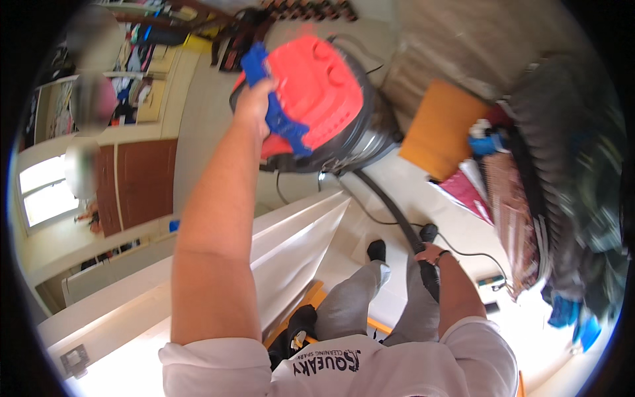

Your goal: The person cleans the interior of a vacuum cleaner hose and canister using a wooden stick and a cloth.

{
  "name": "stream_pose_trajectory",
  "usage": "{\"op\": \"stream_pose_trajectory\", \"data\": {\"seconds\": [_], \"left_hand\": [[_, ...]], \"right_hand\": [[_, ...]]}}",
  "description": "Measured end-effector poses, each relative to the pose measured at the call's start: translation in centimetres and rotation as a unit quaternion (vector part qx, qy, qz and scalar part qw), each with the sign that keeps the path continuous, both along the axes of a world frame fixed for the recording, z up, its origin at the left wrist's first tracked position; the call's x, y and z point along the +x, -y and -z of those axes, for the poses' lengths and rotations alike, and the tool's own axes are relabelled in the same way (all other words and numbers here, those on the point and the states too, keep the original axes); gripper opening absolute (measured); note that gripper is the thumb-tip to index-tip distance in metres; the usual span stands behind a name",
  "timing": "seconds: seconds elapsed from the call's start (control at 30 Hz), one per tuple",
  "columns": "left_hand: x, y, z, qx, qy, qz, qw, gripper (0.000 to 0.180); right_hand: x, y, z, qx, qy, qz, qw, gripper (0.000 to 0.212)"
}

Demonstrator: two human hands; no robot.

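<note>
Left hand [254, 106] curls around the blue handle [283, 123] of a red-topped vacuum [324, 89], right hand [430, 253] around a black hose [390, 200].

A white low wall [291, 228] bars passage on the left, running up toward the vacuum [324, 86]. The hose [390, 202] cuts across the middle. Between hose and heaped clothes [562, 165], pale floor [460, 228] offers room, crossed by a cord [471, 254]; an orange-brown panel [440, 126] crowds the vacuum's right side.
</note>
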State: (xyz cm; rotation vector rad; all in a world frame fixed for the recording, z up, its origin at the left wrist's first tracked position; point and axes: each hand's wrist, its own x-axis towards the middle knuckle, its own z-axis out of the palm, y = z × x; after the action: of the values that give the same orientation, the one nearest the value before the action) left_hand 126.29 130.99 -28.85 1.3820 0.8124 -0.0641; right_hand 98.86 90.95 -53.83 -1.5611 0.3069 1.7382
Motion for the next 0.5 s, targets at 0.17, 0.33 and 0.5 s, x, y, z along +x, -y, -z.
{"op": "stream_pose_trajectory", "data": {"seconds": [0.17, 0.33, 0.5], "left_hand": [[-5.0, 2.6, -1.1, 0.046, 0.008, 0.027, 0.999, 0.01], [-8.0, 1.8, -2.1, 0.108, 0.001, 0.004, 0.994, 0.013], [-7.5, 1.8, -5.9, 0.137, 0.015, 0.055, 0.989, 0.016]], "right_hand": [[-1.8, -2.4, -7.8, -0.147, 0.125, -0.232, 0.953, 0.064], [-2.9, -2.6, -14.9, -0.157, 0.15, -0.224, 0.95, 0.058], [-4.9, -1.5, -19.8, -0.107, 0.145, -0.162, 0.97, 0.059]]}}
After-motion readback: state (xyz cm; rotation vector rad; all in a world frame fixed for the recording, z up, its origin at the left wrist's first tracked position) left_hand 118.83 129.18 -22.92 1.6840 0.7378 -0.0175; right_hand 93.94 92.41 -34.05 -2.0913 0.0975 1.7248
